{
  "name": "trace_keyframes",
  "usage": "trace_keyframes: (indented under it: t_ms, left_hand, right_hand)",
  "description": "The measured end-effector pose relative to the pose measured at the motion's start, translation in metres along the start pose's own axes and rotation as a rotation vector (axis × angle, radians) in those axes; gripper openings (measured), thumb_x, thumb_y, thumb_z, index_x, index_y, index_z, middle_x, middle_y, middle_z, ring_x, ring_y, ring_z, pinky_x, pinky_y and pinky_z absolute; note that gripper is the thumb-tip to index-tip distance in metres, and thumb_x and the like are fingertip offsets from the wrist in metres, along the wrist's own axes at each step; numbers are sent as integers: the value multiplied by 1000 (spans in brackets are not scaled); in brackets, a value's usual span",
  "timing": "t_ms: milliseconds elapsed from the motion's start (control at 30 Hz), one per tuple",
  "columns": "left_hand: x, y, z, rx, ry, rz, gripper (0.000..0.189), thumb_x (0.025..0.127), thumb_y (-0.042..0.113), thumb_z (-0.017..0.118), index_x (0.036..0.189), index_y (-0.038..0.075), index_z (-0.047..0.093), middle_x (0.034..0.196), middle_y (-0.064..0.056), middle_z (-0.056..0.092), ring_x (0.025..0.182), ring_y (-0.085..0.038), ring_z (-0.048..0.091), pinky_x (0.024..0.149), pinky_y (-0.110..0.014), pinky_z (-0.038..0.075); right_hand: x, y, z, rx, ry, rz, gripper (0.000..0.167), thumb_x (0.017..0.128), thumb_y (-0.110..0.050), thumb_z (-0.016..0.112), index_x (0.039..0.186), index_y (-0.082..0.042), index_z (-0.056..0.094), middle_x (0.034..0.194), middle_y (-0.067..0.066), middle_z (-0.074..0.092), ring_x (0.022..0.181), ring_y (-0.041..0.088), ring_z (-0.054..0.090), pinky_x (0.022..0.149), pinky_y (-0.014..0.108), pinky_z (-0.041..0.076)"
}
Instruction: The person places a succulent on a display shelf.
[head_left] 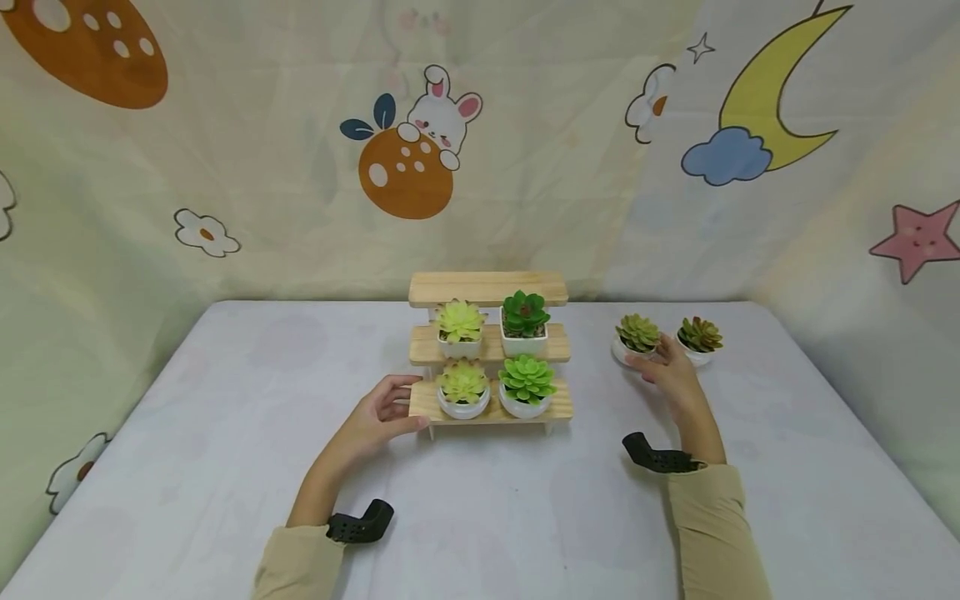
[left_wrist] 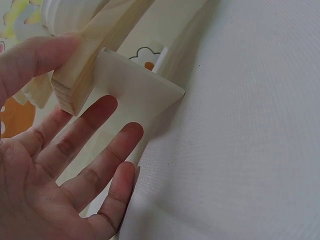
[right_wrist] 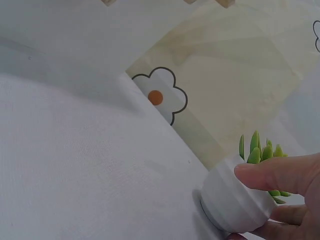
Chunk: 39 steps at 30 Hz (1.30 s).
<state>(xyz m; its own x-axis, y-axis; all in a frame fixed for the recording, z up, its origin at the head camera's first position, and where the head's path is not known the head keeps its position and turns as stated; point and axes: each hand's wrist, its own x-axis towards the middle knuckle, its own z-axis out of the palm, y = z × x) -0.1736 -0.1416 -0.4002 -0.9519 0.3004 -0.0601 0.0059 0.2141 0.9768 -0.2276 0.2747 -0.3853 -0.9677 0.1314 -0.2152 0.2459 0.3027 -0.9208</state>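
Note:
A wooden three-tier plant stand stands at the table's back middle. My left hand is at the left end of its lowest shelf; in the left wrist view the thumb presses the wooden shelf and the other fingers spread behind and below. My right hand grips a yellow-green potted succulent right of the stand; the right wrist view shows thumb and fingers around its white ribbed pot, low at the table surface. A reddish-green potted succulent sits just right of that hand.
The middle shelf bears a pale succulent and a dark green succulent in white pots. On the lowest shelf are another pale succulent and a bright green one. Behind the white table hangs a cartoon-printed cloth.

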Motion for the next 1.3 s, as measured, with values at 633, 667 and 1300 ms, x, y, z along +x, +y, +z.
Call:
trace_keyframes:
  t_ms: [633, 667, 1300]
  left_hand:
    - [-1, 1, 0, -7, -3, 11, 59, 81, 10, 70, 133, 7, 41, 125, -19, 54, 106, -27, 58, 84, -27, 48]
    - [-1, 1, 0, -6, -4, 14, 59, 81, 10, 70, 133, 7, 41, 125, -19, 54, 106, -27, 58, 84, -27, 48]
    - [-2, 0, 0, 5, 4, 0, 60, 81, 10, 70, 133, 7, 41, 124, -20, 55, 106, -26, 58, 85, -29, 48]
  right_hand:
    - [3, 0, 5, -249, 23, -72, 84, 89, -35, 60, 147, 0, 13, 125, 25, 39, 108, 30, 41, 80, 31, 39]
    - [3, 0, 6, -263, 22, -68, 84, 89, -37, 60, 147, 0, 13, 124, 24, 39, 108, 30, 40, 80, 32, 38]
    - [3, 0, 10, -376, 47, -32, 96, 83, -51, 62, 146, 3, 14, 129, 28, 40, 114, 38, 42, 92, 49, 38]
